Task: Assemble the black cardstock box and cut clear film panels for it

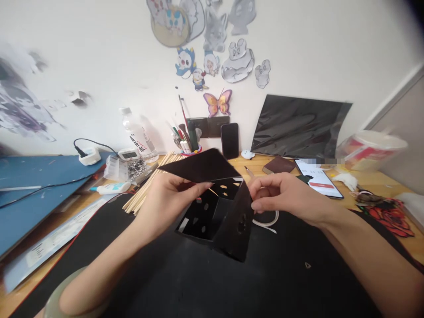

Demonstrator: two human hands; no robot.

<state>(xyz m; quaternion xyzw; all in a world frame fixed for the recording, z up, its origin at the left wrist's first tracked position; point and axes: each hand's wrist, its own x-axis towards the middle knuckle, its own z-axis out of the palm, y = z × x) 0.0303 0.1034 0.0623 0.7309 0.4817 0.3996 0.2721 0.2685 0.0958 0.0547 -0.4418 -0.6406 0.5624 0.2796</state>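
Observation:
A black card box (232,221) with small cut-out holes is held up above the black mat (159,274). Its top flap (205,165) stands raised, so the inside shows, with light coming through the holes. My left hand (175,192) is closed on the box at its left side, thumb over the edge under the flap. A thin pale sliver (213,191) shows by that thumb tip. At the box's right wall, my right hand (278,194) is pinched with its fingertips against the card; what lies between them is hidden. Behind it a white cord (265,225) curls on the mat.
Wooden sticks (139,194) lie in a bundle behind my left hand. A water bottle (139,137), a pen holder (188,143) and a dark phone (229,140) stand along the wall. Rightward are a lit phone (318,179) and a paper tub (372,150).

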